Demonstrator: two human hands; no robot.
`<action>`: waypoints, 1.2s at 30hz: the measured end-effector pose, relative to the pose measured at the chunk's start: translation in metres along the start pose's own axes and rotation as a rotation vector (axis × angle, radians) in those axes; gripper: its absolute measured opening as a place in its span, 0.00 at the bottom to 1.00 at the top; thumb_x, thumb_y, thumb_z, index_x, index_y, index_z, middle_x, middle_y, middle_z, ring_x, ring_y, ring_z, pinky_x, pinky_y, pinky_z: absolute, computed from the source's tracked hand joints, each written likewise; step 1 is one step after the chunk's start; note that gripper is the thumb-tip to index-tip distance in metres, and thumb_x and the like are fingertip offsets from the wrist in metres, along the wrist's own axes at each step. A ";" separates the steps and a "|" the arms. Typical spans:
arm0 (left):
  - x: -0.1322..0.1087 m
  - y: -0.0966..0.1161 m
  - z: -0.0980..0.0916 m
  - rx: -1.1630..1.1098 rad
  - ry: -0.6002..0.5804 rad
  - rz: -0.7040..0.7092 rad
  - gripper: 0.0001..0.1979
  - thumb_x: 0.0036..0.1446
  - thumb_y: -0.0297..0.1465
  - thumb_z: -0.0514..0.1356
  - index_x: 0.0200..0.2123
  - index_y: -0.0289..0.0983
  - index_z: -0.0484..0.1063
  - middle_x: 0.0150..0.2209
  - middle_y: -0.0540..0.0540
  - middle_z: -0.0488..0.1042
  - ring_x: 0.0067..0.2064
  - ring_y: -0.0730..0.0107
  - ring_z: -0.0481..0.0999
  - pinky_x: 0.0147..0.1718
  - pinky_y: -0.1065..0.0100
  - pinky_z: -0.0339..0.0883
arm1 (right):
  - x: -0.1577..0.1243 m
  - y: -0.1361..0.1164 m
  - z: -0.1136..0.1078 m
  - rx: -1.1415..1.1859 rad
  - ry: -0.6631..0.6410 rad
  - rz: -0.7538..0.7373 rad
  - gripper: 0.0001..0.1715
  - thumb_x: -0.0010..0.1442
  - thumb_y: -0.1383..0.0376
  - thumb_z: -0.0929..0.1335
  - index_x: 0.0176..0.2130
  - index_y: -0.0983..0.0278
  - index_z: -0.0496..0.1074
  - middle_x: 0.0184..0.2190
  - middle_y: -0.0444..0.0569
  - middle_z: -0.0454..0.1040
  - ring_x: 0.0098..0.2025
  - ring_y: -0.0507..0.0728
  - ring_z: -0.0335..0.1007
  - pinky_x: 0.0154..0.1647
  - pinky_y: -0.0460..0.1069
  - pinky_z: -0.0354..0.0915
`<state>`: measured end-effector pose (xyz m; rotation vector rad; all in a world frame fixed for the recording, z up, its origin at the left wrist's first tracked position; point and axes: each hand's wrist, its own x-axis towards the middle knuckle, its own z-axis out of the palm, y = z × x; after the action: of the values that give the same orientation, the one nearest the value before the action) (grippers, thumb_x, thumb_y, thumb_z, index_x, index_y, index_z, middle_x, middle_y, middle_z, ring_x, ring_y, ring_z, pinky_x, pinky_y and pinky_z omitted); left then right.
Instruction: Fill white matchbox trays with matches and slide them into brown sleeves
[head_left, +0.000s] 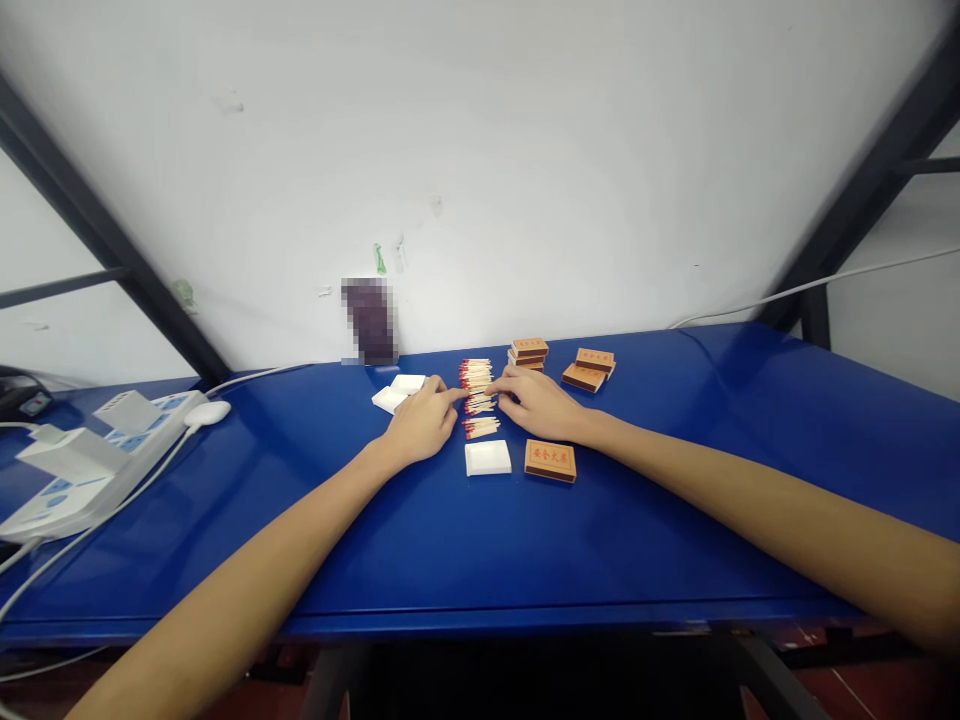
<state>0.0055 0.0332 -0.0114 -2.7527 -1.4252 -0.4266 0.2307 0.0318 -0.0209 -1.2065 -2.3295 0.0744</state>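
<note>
A column of red-tipped matches [475,374] lies on the blue table, with a small separate bunch of matches [481,428] at its near end. From the left, my left hand [424,420] reaches in with its index finger at the red heads; it holds nothing. My right hand [541,404] is opposite, index finger at the plain ends and thumb apart, also holding nothing. Just in front of the small bunch sits a white matchbox tray [488,458]. An orange matchbox sleeve [550,460] lies to its right. Other white trays [405,384] are partly hidden behind my left hand.
Behind my right hand stands a stack of matchboxes [529,348]. More matchboxes [591,370] lie to its right. On the left is a white power strip [112,480] with plugs and cables. A white wall [480,180] closes off the back of the table.
</note>
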 end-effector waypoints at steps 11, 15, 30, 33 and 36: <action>0.000 -0.001 0.000 -0.024 0.013 0.022 0.20 0.67 0.31 0.47 0.59 0.41 0.67 0.44 0.43 0.67 0.44 0.62 0.72 0.47 0.59 0.68 | 0.000 0.001 0.001 -0.004 0.019 0.005 0.16 0.63 0.71 0.62 0.46 0.64 0.77 0.37 0.51 0.72 0.39 0.57 0.68 0.39 0.50 0.60; 0.000 -0.001 0.000 -0.035 0.018 0.041 0.18 0.67 0.32 0.48 0.57 0.41 0.68 0.45 0.44 0.67 0.43 0.63 0.72 0.48 0.59 0.68 | 0.000 0.000 0.000 -0.012 -0.003 0.010 0.15 0.64 0.70 0.63 0.44 0.64 0.77 0.37 0.51 0.72 0.38 0.57 0.68 0.38 0.50 0.60; -0.001 -0.001 0.000 -0.072 0.025 0.070 0.16 0.67 0.31 0.49 0.51 0.41 0.73 0.46 0.44 0.67 0.45 0.64 0.72 0.48 0.60 0.68 | 0.000 0.003 0.000 0.068 -0.006 -0.106 0.15 0.62 0.73 0.62 0.39 0.64 0.77 0.33 0.48 0.70 0.33 0.54 0.65 0.34 0.48 0.57; -0.001 0.000 0.000 -0.092 0.041 0.088 0.15 0.66 0.30 0.49 0.47 0.41 0.74 0.45 0.44 0.68 0.43 0.64 0.72 0.47 0.60 0.68 | -0.001 0.001 -0.001 0.067 -0.013 -0.142 0.15 0.62 0.73 0.62 0.37 0.65 0.78 0.32 0.48 0.70 0.33 0.54 0.65 0.33 0.48 0.57; -0.001 0.000 0.000 -0.108 0.050 0.120 0.14 0.66 0.29 0.49 0.44 0.40 0.74 0.44 0.45 0.68 0.42 0.65 0.72 0.46 0.61 0.68 | -0.002 -0.002 -0.002 0.056 -0.027 -0.177 0.15 0.61 0.73 0.62 0.37 0.64 0.78 0.31 0.47 0.71 0.32 0.53 0.65 0.33 0.48 0.56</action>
<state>0.0046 0.0325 -0.0113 -2.8705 -1.2534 -0.5794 0.2311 0.0291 -0.0195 -0.9739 -2.4301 0.0938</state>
